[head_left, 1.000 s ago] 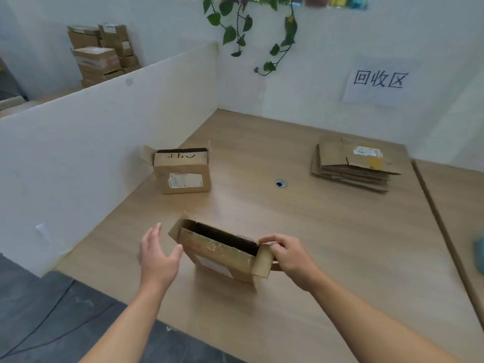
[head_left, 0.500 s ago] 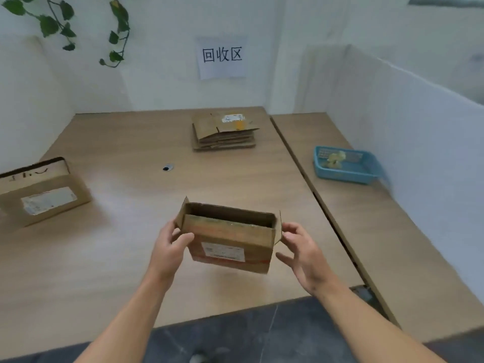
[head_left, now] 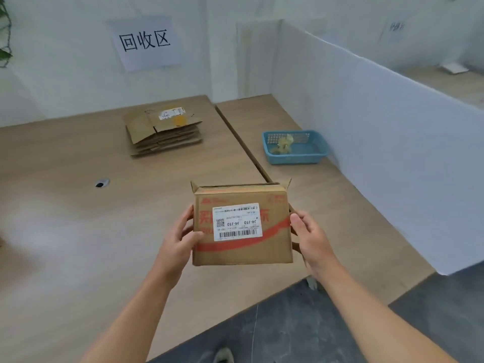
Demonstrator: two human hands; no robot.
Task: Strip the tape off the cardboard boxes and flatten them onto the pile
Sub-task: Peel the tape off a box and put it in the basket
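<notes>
A small cardboard box (head_left: 243, 252) with red print and a white shipping label is held up above the wooden table, its labelled face turned to me and its open flaps at the top. My left hand (head_left: 180, 239) grips its left side, thumb across the front face. On the right side my right hand (head_left: 310, 238) grips the box with the thumb on the front edge. A pile of flattened cardboard boxes (head_left: 162, 132) lies at the back of the table, below the paper sign.
A blue plastic basket (head_left: 296, 155) with crumpled tape inside sits on the right table next to a white partition (head_left: 392, 153). There is a cable hole (head_left: 101, 183) in the table at left. The table's front edge and grey floor lie just below my arms.
The box has been lifted and tipped so its labelled face is toward me. My right hand has closed on its right side. The view swung right; the second box at left is out of view.
</notes>
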